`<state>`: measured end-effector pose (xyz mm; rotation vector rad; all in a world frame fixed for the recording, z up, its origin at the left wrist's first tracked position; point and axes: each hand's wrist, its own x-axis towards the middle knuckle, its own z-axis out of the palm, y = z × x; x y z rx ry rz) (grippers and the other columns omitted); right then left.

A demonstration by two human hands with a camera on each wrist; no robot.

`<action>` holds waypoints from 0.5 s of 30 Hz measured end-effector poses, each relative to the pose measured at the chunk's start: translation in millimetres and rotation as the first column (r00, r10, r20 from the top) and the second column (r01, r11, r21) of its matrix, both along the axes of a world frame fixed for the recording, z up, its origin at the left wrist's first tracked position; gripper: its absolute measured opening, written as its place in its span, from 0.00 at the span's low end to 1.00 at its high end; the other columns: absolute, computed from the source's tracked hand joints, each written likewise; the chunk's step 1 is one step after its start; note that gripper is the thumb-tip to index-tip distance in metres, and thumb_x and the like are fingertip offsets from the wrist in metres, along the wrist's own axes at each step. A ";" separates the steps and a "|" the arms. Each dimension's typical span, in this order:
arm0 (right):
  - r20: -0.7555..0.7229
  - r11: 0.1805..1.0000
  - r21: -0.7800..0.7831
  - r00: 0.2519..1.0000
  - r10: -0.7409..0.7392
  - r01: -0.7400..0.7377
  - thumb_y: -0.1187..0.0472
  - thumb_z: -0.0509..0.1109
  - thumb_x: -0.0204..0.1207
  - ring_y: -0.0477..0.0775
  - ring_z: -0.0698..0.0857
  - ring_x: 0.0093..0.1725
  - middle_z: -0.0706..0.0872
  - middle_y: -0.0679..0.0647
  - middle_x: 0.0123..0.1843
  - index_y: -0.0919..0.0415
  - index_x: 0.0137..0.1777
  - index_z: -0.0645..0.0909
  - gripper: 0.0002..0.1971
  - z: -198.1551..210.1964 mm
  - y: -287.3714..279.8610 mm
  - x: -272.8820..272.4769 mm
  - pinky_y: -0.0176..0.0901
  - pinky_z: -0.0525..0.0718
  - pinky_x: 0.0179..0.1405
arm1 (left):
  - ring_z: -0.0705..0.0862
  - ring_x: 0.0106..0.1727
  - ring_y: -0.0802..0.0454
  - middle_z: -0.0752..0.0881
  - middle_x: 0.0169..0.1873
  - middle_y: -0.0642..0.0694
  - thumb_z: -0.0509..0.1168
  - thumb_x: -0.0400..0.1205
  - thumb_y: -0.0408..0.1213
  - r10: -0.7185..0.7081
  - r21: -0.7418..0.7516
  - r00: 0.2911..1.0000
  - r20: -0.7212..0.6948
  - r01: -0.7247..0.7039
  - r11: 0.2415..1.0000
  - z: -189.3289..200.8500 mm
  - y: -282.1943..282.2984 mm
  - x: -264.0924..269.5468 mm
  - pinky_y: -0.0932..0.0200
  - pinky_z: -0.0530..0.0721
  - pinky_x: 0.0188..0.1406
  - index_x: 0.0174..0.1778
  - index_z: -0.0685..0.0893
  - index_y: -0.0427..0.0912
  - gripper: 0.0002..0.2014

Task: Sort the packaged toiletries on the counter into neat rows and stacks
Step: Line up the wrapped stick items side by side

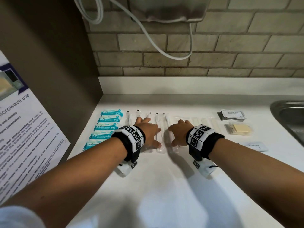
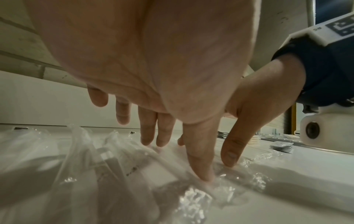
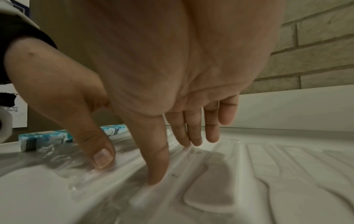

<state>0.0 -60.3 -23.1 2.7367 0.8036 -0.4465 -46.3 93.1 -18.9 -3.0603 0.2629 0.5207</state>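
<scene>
Teal wipes packs (image 1: 107,127) (image 3: 44,139) lie in a row down the left of the white counter (image 1: 164,186). A row of clear-wrapped white toiletries (image 1: 160,122) (image 2: 105,166) runs beside them, with flatter clear packets (image 1: 202,122) (image 3: 210,181) further right. My left hand (image 1: 148,134) (image 2: 166,133) rests palm down on the crinkled wrappers, fingers straight, thumb tip pressing the plastic. My right hand (image 1: 179,132) (image 3: 172,128) lies flat just to its right on the neighbouring packets, thumb and fingertips touching them. The two thumbs nearly meet.
Shampoo sachets (image 1: 232,115) are stacked at the right, with yellowish packets (image 1: 240,129) and toothpaste sachets (image 1: 256,146) in front of them. A steel sink (image 1: 289,116) cuts in at the far right. A side panel with a poster (image 1: 24,129) bounds the left; a cable (image 1: 164,51) hangs over the brick wall.
</scene>
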 end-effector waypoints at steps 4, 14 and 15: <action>-0.001 1.000 0.001 1.000 0.000 0.000 0.44 0.70 0.75 0.57 0.70 0.71 0.83 0.51 0.66 0.55 0.71 0.75 0.27 -1.0 0.2 -0.3 0.51 0.69 0.70 | 0.48 0.85 0.44 0.69 0.80 0.53 0.62 0.76 0.63 -0.002 0.010 1.000 -0.011 0.002 1.000 1.9 0.8 0.2 0.40 0.45 0.79 0.80 0.68 0.53 0.36; -0.022 0.998 0.013 0.998 -0.053 0.054 0.45 0.69 0.75 0.57 0.70 0.69 0.84 0.52 0.63 0.56 0.66 0.79 0.23 -3.9 5.4 1.3 0.52 0.71 0.68 | 0.49 0.85 0.44 0.69 0.80 0.53 0.64 0.78 0.61 0.022 -0.015 0.999 -0.031 -0.022 1.000 7.6 3.2 -5.0 0.42 0.47 0.80 0.80 0.67 0.53 0.35; -0.022 0.998 0.011 0.998 -0.056 0.056 0.45 0.69 0.75 0.57 0.70 0.69 0.84 0.52 0.63 0.56 0.66 0.79 0.23 -3.8 5.3 1.1 0.52 0.71 0.68 | 0.48 0.85 0.44 0.68 0.80 0.53 0.64 0.78 0.61 0.025 -0.029 0.999 -0.030 -0.026 0.999 6.7 3.0 -5.9 0.42 0.47 0.80 0.81 0.66 0.53 0.35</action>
